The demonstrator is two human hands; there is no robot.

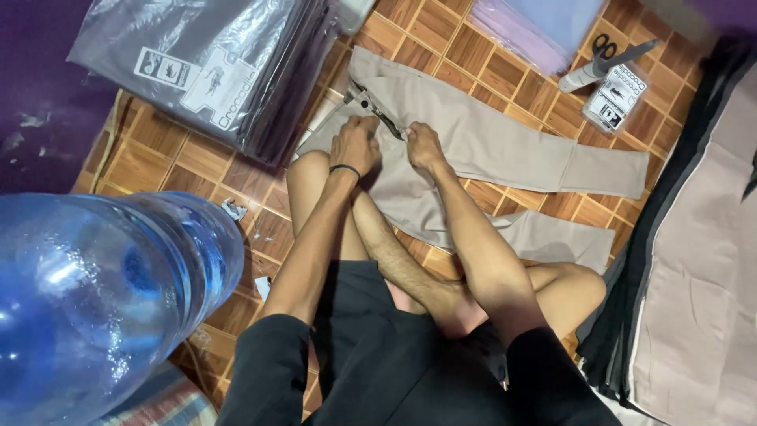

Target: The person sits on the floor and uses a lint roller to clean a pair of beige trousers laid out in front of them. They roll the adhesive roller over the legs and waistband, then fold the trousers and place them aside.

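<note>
Head view: big blue water bottle (95, 308) fills lower left, close beside left arm. Stack of grey plastic-wrapped packs (213, 67) upper left, edge near trousers' waist. Left hand (355, 146), fingers curled, pressing on beige trousers (489, 142) at waistband; right hand (423, 147) just beside, fingers pinched on fly. Trousers flat on tiled floor (173, 166), legs running right. Scissors (605, 46) and small box (615, 96) upper right. Folded fabric pile (702, 260) along right edge.

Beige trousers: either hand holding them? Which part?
Both. The left hand and right hand grip the beige trousers at the open fly by the waistband, lying flat on the tiled floor.
</note>
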